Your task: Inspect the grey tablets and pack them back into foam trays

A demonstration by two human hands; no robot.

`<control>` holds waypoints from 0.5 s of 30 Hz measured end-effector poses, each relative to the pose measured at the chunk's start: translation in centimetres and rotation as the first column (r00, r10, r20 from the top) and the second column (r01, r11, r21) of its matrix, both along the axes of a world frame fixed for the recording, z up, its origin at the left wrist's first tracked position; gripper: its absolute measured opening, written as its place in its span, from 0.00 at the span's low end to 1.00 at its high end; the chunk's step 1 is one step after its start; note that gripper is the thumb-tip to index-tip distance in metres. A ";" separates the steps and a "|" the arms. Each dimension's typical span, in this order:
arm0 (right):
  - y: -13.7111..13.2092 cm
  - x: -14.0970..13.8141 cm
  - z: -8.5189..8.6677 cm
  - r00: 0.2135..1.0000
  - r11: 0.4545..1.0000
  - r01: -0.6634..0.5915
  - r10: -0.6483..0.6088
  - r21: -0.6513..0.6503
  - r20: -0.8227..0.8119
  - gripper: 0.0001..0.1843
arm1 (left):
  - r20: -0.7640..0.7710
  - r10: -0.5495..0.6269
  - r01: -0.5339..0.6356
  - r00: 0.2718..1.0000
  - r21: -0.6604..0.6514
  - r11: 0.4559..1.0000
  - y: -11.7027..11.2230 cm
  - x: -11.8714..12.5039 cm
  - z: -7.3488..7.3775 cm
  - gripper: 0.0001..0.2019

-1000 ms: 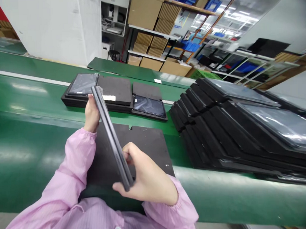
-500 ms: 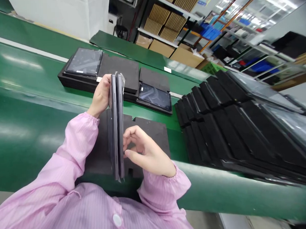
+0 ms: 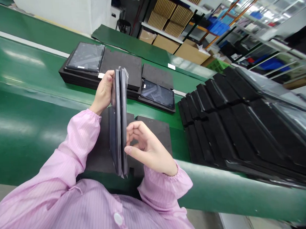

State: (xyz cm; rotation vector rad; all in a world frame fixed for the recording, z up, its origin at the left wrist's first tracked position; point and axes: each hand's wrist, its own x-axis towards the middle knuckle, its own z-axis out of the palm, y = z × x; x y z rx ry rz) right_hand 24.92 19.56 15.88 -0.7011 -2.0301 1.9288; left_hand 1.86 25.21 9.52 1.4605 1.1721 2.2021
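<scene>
Two slim grey tablets [image 3: 124, 122] stand on edge, pressed face to face, with speaker holes along the edges turned toward me. Clear film sticks out at their upper corner. My left hand [image 3: 104, 90] is closed around their upper left side; the fingertips behind are hidden. Lower down on the right, my right hand [image 3: 146, 145] has its fingers curled in, with thumb and fingertips against the right-hand tablet. Beneath them lie dark foam trays [image 3: 153, 129] on the green bench.
Behind the hands, black foam trays [image 3: 122, 67] hold a filmed tablet [image 3: 86, 56] at left and another tablet [image 3: 157, 94] at right. Tall rows of stacked black trays [image 3: 219, 118] stand on the right. The green bench [image 3: 29, 130] extends left; shelves with cardboard boxes [image 3: 165, 43] are farther back.
The view has shifted slightly, so the bench items appear a little higher and farther right. The tablets have turned slightly, showing more of the left one's face. Both hands keep their places on them.
</scene>
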 end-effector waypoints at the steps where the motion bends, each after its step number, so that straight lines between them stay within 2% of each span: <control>1: -0.2 -0.2 0.0 0.999 0.999 0.027 -0.027 0.021 0.018 0.23 | -0.010 -0.001 0.001 1.000 0.002 1.000 -0.2 0.1 0.2 0.27; 6: -1.6 -1.4 -0.1 0.980 0.961 0.160 -0.182 0.226 0.078 0.41 | -0.019 -0.050 0.051 0.999 0.037 0.998 -1.3 1.2 1.5 0.25; 8: -2.4 -1.8 -0.2 0.969 0.934 0.182 -0.224 0.308 0.105 0.43 | -0.053 -0.090 0.093 0.995 0.054 0.994 -1.9 2.0 2.0 0.24; 10: -3.2 -2.0 -0.4 0.960 0.897 0.197 -0.258 0.397 0.105 0.38 | -0.037 -0.022 0.025 0.999 0.070 0.997 -2.7 3.1 2.0 0.25; 11: -3.7 -2.0 -0.5 0.959 0.874 0.204 -0.270 0.440 0.091 0.35 | 0.044 0.063 -0.065 0.997 0.057 0.996 -3.1 3.7 1.8 0.24; 12: -4.1 -2.0 -0.7 0.958 0.853 0.211 -0.276 0.477 0.071 0.33 | 0.172 0.133 -0.133 0.976 -0.012 0.991 -3.6 4.4 1.4 0.23; 13: -4.6 -1.9 -0.8 0.960 0.835 0.216 -0.277 0.506 0.049 0.32 | 0.314 0.180 -0.148 0.932 -0.126 0.981 -4.1 5.0 1.0 0.21; 14: -5.1 -1.8 -0.9 0.961 0.821 0.218 -0.275 0.528 0.031 0.32 | 0.445 0.189 -0.077 0.876 -0.257 0.963 -4.5 5.5 0.6 0.21; 15: -5.5 -1.6 -1.0 0.963 0.809 0.217 -0.270 0.546 0.018 0.33 | 0.542 0.165 0.051 0.824 -0.361 0.931 -4.9 5.9 0.2 0.20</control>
